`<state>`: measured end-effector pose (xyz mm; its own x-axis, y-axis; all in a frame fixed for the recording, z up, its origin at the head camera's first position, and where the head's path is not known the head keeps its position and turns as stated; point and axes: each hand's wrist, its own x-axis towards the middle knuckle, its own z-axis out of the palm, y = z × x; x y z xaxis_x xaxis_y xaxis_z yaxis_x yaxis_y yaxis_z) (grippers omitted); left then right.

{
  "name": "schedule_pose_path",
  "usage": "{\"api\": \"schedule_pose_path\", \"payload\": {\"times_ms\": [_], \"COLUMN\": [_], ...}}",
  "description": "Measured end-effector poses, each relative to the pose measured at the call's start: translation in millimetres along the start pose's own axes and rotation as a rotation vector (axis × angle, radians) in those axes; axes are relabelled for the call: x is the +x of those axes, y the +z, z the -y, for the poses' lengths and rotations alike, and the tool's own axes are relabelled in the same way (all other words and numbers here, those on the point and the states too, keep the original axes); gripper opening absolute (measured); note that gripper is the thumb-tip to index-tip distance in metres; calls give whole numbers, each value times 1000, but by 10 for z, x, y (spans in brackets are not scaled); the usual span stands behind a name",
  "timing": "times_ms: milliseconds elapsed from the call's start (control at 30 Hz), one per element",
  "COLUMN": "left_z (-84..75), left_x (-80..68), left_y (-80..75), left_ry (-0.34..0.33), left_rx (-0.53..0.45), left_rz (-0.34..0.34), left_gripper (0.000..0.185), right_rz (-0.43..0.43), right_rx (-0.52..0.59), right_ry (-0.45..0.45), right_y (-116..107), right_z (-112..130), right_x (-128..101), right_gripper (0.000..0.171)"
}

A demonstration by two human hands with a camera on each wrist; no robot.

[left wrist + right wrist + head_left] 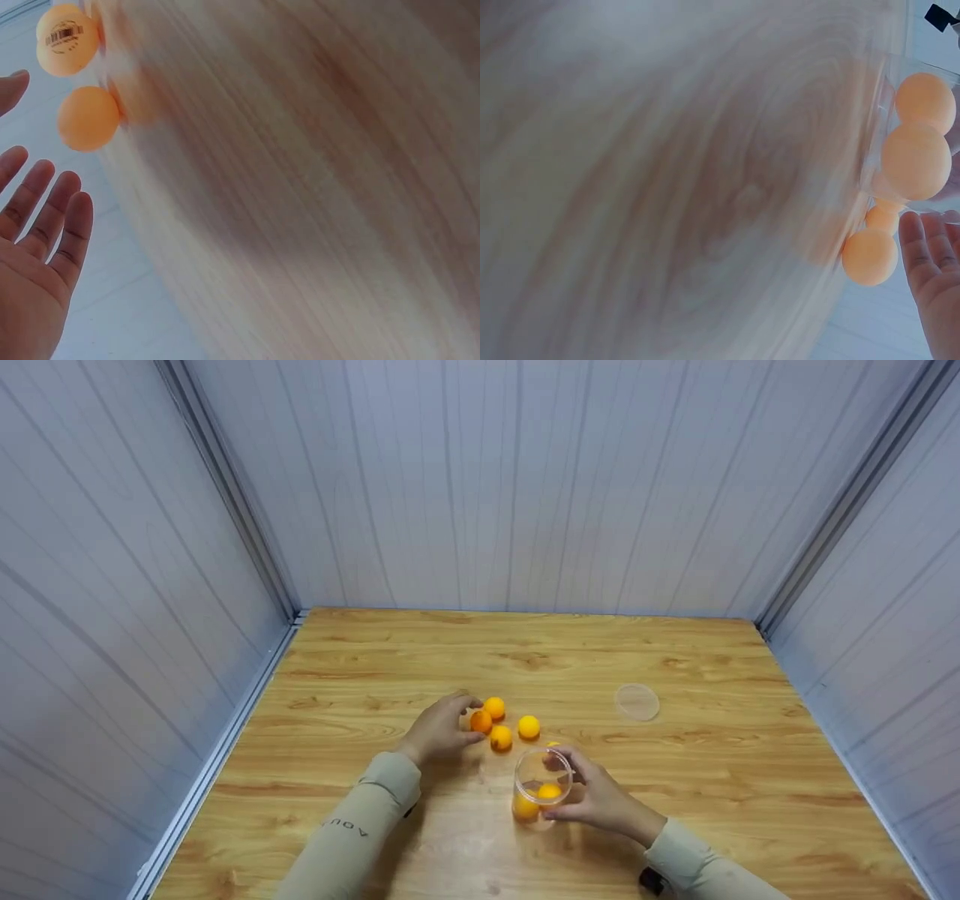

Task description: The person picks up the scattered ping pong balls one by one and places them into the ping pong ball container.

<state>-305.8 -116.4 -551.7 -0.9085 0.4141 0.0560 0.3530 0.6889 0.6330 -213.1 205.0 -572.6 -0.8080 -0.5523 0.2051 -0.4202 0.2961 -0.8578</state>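
Note:
My right hand (604, 802) grips a clear plastic jar (525, 769) from its right side; the jar stands on the table with its mouth uncovered. Two orange ping-pong balls (916, 161) show through its wall. Left of the jar, my left hand (442, 725) reaches in with thumb and fingers spread beside an orange ping-pong ball (481, 721). In the left wrist view the fingers (71, 232) look apart from the nearest ball (88, 118). Other loose balls lie close by, among them one ball (529, 727) between the hands and another (869, 256) near the right fingertips.
A round clear lid (637, 702) lies flat on the wooden table (360, 660), right of the balls. Pale panel walls (480, 495) enclose the table at the back and on both sides.

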Motion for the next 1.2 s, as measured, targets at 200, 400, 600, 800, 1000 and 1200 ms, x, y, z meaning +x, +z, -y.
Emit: {"api": "schedule_pose_path", "payload": {"times_ms": [200, 400, 600, 800, 1000, 1200], "left_z": [33, 63, 101, 126, 121, 140], "left_x": [24, 38, 64, 102, 127, 142], "left_y": [24, 37, 56, 85, 108, 136], "left_ry": [-4, -9, -24, -55, -64, -50], "left_rx": [4, 12, 12, -2, 2, 15], "left_rz": [7, 3, 12, 10, 16, 11], "left_gripper": [51, 51, 53, 54, 52, 50], "right_rz": [-3, -6, -6, -5, -5, -3], "right_rx": [2, 4, 2, 7, 6, 5], "right_ry": [-13, -25, -16, -3, -10, -21], "right_y": [2, 11, 10, 4, 1, 2], "right_z": [2, -16, -15, 5, 2, -4], "right_x": [9, 8, -5, -6, -3, 4], "right_gripper": [83, 82, 81, 84, 84, 82]}}
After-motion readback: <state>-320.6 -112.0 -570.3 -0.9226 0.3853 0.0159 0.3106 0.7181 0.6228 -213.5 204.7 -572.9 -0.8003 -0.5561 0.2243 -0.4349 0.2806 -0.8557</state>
